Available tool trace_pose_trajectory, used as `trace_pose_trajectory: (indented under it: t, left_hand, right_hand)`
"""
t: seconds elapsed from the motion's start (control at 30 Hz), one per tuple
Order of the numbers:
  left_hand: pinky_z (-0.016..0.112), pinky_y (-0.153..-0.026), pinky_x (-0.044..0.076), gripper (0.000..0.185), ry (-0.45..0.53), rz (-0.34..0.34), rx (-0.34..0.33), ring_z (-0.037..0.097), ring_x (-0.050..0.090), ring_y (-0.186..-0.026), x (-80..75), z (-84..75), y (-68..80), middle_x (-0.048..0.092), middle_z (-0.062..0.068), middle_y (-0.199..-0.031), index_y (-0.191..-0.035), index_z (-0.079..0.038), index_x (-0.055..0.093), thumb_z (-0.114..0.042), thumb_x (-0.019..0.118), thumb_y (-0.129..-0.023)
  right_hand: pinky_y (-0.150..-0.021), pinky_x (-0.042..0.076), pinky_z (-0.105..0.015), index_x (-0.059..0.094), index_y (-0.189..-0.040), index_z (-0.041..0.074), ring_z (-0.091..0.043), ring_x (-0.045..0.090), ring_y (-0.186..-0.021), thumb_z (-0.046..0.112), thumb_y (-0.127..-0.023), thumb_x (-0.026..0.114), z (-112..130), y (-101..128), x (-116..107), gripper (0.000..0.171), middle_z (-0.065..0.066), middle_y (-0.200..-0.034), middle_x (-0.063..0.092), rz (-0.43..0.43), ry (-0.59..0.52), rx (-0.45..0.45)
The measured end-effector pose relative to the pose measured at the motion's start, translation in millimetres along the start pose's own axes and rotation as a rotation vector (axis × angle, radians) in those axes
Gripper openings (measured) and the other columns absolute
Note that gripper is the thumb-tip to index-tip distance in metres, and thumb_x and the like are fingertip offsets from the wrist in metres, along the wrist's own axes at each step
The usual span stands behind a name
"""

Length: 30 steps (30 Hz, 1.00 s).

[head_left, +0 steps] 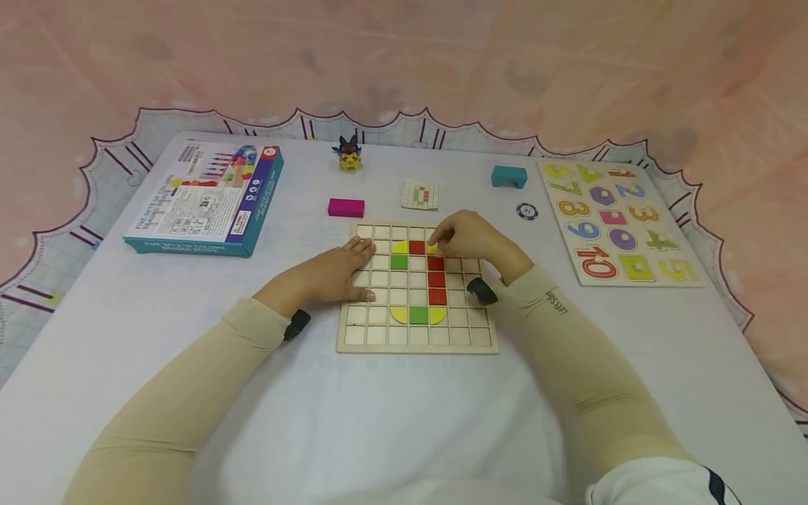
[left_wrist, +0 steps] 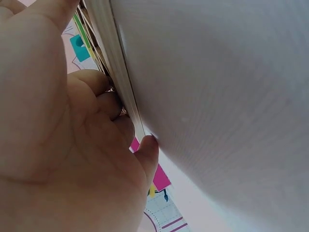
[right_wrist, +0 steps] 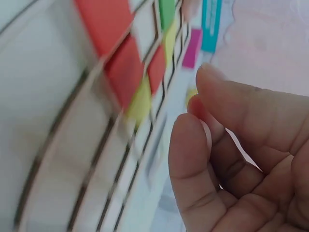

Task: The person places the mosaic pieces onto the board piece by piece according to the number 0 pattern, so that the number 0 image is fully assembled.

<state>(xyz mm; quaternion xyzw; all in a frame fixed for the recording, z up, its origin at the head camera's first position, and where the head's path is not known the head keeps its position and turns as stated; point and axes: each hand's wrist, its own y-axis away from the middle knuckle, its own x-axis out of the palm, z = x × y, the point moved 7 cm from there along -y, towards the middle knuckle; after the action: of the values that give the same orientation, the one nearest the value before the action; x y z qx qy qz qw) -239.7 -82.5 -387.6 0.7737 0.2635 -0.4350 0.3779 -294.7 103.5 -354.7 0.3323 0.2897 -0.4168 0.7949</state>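
Number puzzle [head_left: 618, 221], teal box [head_left: 205, 200], magenta block [head_left: 346, 207].

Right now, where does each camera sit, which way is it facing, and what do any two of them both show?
Head: above, looking forward and down at the grid board; both sleeves, left hand and right hand show.
Left wrist: low under the left hand, along the board's edge.
Right wrist: close beside the right hand's fingers, facing the red tiles.
Head and right wrist share the red tiles; the magenta block shows in all three.

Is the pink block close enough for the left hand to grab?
Probably yes. The left hand rests flat on the wooden board, and the pink block lies just beyond it with nothing between.
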Motion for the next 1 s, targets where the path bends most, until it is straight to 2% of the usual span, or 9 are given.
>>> trace_pose_trajectory:
  t: [0.3, 0.57, 0.8, 1.0]
  left_hand:
    - [0.045, -0.115, 0.01, 0.093, 0.0, 0.016, -0.023, 0.029, -0.003, -0.143, 3.1, 3.2, -0.8, 0.004, 0.013, -0.155, -0.147, -0.003, 0.008, -0.053, 0.056, -0.085]
    - [0.045, -0.115, 0.011, 0.092, -0.002, 0.016, -0.017, 0.029, -0.003, -0.143, 2.0, 0.6, -1.6, 0.004, 0.012, -0.155, -0.147, -0.003, 0.009, -0.052, 0.056, -0.085]
    - [0.045, -0.115, 0.011, 0.093, -0.011, 0.013, -0.021, 0.03, -0.002, -0.143, 1.8, 0.2, -0.6, 0.005, 0.013, -0.155, -0.147, -0.002, 0.009, -0.053, 0.057, -0.084]
    - [0.046, -0.115, 0.012, 0.093, -0.018, 0.006, -0.013, 0.031, -0.002, -0.142, 0.7, -0.6, 0.1, 0.006, 0.015, -0.154, -0.147, -0.001, 0.01, -0.052, 0.057, -0.085]
  right_hand:
    - [-0.071, 0.043, -0.029, 0.069, -0.097, 0.001, -0.021, 0.052, -0.084, 0.009, -0.08, 0.068, -68.4, 41.5, -39.2, 0.019, -0.01, -0.089, 0.063, -0.042, 0.054, 0.119]
    - [-0.077, 0.04, -0.034, 0.067, -0.103, -0.001, -0.024, 0.05, -0.088, 0.014, -0.082, 0.067, -112.8, 75.2, -46.3, 0.026, -0.012, -0.095, 0.061, -0.034, 0.024, 0.247]
    - [-0.071, 0.038, -0.031, 0.066, -0.103, -0.001, -0.025, 0.047, -0.087, 0.019, -0.079, 0.07, -131.1, 84.4, -45.5, 0.031, -0.01, -0.093, 0.056, -0.06, 0.02, 0.327]
    - [-0.072, 0.039, -0.031, 0.065, -0.101, -0.002, -0.026, 0.047, -0.089, 0.014, -0.079, 0.069, -128.5, 84.1, -41.2, 0.027, -0.012, -0.095, 0.058, -0.067, -0.007, 0.31]
